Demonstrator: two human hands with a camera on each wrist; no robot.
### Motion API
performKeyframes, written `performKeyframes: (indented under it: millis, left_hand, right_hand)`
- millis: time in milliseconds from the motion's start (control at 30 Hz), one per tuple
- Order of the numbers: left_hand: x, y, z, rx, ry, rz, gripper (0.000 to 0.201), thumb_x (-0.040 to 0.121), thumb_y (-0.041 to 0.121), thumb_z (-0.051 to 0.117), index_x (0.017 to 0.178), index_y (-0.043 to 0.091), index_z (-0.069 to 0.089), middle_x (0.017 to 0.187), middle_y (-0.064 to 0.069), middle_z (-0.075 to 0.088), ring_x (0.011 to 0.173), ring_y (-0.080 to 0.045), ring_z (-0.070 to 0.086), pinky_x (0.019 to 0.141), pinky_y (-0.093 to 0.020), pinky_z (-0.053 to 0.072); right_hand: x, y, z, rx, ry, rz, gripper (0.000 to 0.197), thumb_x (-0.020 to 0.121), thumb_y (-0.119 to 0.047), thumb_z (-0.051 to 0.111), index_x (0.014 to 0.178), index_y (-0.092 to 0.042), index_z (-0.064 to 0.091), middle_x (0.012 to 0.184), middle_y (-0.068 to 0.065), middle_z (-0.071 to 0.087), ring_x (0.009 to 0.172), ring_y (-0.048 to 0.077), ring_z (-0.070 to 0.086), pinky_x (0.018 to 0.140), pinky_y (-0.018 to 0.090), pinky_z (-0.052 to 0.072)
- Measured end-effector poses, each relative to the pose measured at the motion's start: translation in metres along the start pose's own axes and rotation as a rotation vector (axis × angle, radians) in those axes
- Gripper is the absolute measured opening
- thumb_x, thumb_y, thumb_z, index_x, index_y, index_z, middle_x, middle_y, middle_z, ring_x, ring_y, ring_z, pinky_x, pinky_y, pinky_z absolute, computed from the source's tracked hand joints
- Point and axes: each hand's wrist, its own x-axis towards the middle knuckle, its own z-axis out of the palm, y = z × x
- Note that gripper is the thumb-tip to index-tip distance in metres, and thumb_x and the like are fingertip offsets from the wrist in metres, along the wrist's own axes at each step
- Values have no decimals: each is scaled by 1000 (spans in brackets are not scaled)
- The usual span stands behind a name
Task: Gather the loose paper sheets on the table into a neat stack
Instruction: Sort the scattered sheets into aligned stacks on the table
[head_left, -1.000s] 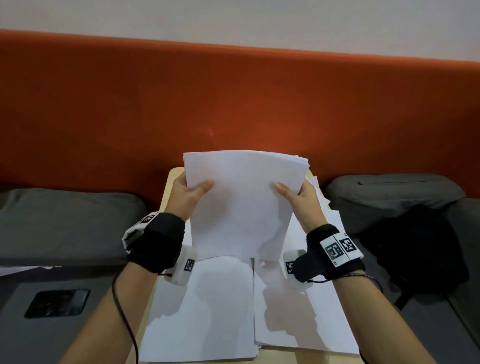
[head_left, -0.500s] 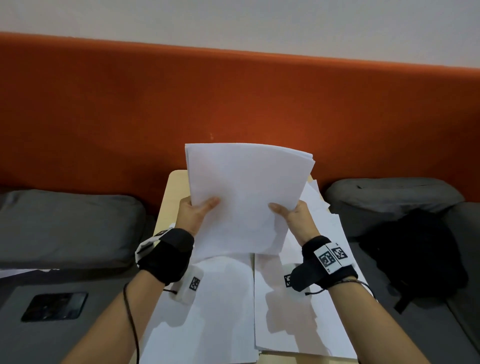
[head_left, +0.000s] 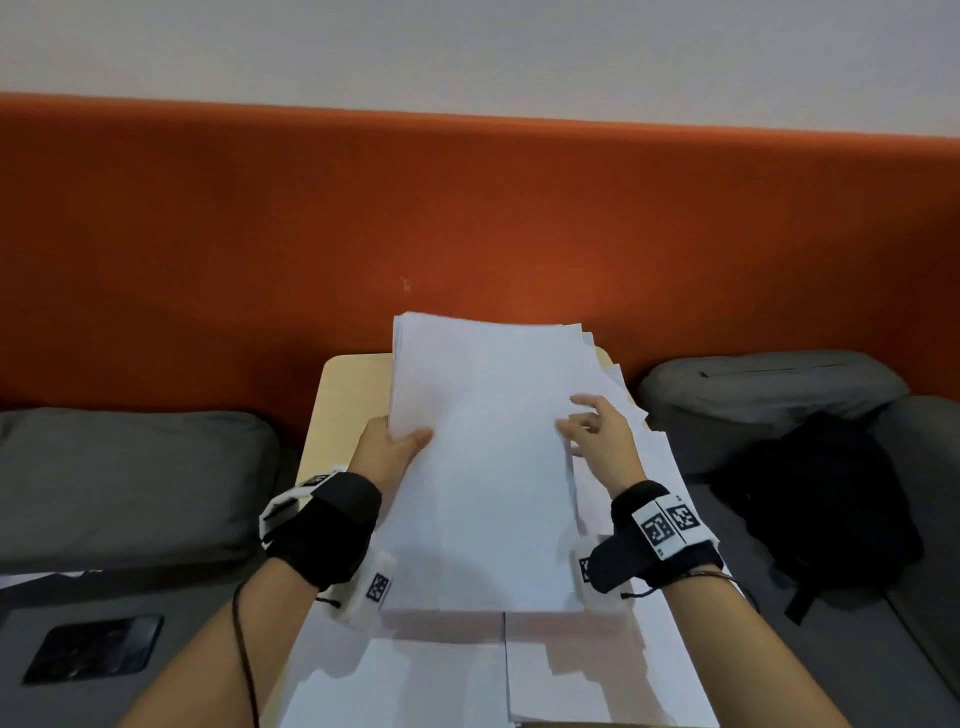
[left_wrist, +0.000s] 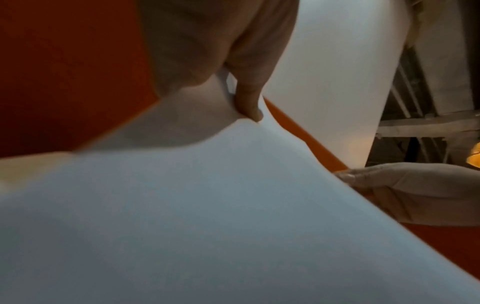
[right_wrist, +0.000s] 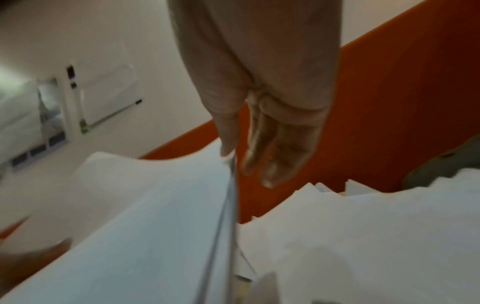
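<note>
Orange panel across mid-frame, pale wall above, grey cushions lower left and right, narrow bench running up the centre. Dark phone at lower left, black bag at right.

Left to right: left hand at centre-left, grip clamped on the stack, thumb on top near the left long edge, remaining digits hidden beneath in the head view. Confirmed from the left wrist: thumb pressing down on the top sheet, paper bowed under it. Stack mid-frame, held off the bench, long axis pointing away toward the panel, far end tilted up, far right corner fanned with several edges showing.

Right hand centre-right, beside the stack's right long edge, grip released, fingers loosely extended and holding nothing; thumb just touching or just off that edge, hard to tell through blur. Loose sheets lying underneath and right of that hand, staggered corners spreading toward the upper right; more sheets flat at bottom centre under the stack's near end.

Pivotal relation: remaining loose sheets directly below and to the right of the freed right hand, well nearer to it than to the left. Probably next: right hand down onto that scattered pile while left keeps the stack. Risk: one-sided hold letting the fanned corner slip further.
</note>
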Motion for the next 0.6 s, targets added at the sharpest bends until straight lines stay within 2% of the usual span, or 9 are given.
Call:
performKeyframes:
  millis: [33,67,133,200,267,367,600]
  left_hand:
    - [0,-10,-1,27,5,-54,26,88,-4,55,114,-5,56,107,-13,62,79,-18,62,73,-20,49]
    - [3,-23,-2,47,7,-114,31,88,-5,55,118,-8,54,114,-14,60,91,-22,60,84,-27,46]
    - [11,-58,-8,90,32,-250,38,86,-4,58,123,-10,51,123,-19,58,107,-31,57,95,-34,41]
    - [13,-85,-15,204,66,-367,43,85,2,62,125,-10,50,122,-22,58,110,-35,55,97,-35,42]
    - [14,-102,-19,275,70,-430,44,86,10,63,123,-10,50,118,-24,59,107,-37,56,91,-36,44]
    - [18,-109,-19,317,74,-454,43,86,13,64,122,-9,52,115,-25,60,105,-39,56,89,-38,45]
    - [20,-113,-19,302,92,-466,44,85,12,65,121,-10,52,114,-26,60,104,-40,57,93,-44,47]
  right_hand:
    - [3,11,-6,-123,8,63,39,87,-8,63,123,-4,50,103,12,63,97,24,58,81,29,47]
    - [5,22,-12,-274,0,130,42,87,-10,64,126,-4,49,112,14,61,104,25,56,86,30,43]
    - [5,44,-24,-571,-66,266,49,87,-16,64,130,-3,45,129,16,53,119,29,51,96,32,39]
    - [2,61,-32,-844,-139,391,56,87,-26,65,133,-6,41,137,14,47,127,30,43,105,36,35]
    - [-3,71,-37,-1038,-168,497,65,85,-38,65,135,-8,35,139,15,41,131,31,36,108,37,31]
    - [-9,85,-37,-1119,-122,593,79,80,-46,67,137,-8,27,141,16,31,132,33,32,107,40,32]
    - [-9,91,-35,-1125,2,668,98,70,-54,73,140,-11,19,140,18,29,133,32,27,105,42,33]
